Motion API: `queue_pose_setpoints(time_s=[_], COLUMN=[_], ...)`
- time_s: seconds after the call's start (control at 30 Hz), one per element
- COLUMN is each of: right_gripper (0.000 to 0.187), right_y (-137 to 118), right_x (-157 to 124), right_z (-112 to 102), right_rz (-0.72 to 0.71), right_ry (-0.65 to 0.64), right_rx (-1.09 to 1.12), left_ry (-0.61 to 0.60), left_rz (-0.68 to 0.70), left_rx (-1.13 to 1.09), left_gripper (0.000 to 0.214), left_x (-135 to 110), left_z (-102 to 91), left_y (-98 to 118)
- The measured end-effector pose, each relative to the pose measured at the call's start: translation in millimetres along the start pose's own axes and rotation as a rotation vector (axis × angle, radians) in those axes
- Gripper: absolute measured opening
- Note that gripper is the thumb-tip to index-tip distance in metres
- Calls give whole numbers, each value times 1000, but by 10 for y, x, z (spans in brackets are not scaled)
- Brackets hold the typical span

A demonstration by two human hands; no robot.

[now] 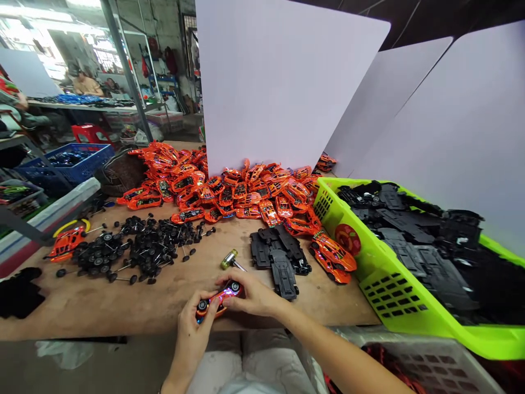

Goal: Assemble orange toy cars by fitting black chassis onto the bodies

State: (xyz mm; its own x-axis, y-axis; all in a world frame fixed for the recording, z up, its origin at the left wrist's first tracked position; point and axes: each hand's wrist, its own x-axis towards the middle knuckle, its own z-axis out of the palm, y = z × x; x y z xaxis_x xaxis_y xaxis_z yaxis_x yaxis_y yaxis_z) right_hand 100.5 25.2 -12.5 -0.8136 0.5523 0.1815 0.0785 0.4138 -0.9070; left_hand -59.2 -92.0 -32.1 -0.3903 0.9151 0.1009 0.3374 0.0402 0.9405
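Observation:
Both my hands grip one orange toy car (pixel 216 299) at the wooden table's (pixel 123 306) near edge. The car lies upside down, its black wheels showing. My left hand (pixel 196 327) pinches its left end and my right hand (pixel 253 295) closes over its right end. A small hammer (pixel 230 260) lies just beyond my hands. Black chassis plates (pixel 279 254) are stacked to its right, beside a finished orange car (pixel 333 257). A heap of black wheels on axles (pixel 135 249) spreads to the left.
A big pile of orange car bodies (pixel 229 189) fills the table's back. A lime-green basket (pixel 381 273) of black chassis parts sits at right. White boards (pixel 283 82) stand behind. A blue crate (pixel 65 161) and people at another bench are at far left.

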Motion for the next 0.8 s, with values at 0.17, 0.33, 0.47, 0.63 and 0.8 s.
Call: queue_pose_setpoints(time_s=[0.17,0.33,0.47,0.63,0.8], right_gripper=[39,30,27,46,52], right_y=[39,-10,-35,14,-18], right_x=[27,5,-1,-8,-131], right_z=[37,95,82,361,772], right_rz=[102,173,152,237,238], right_ry=[8,110,155,328,484], right_rx=[99,71,27,490,880], left_ry=[0,22,7,271,161], left_rz=[-9,29,39,33,-45], left_rx=[-62,-3,22,-140,-275], left_gripper=[25,24,25,51,43], left_x=[13,18,30,-20,-92], left_z=[30,17,-5,112,25], left_y=[15,-5,-46,-70,59])
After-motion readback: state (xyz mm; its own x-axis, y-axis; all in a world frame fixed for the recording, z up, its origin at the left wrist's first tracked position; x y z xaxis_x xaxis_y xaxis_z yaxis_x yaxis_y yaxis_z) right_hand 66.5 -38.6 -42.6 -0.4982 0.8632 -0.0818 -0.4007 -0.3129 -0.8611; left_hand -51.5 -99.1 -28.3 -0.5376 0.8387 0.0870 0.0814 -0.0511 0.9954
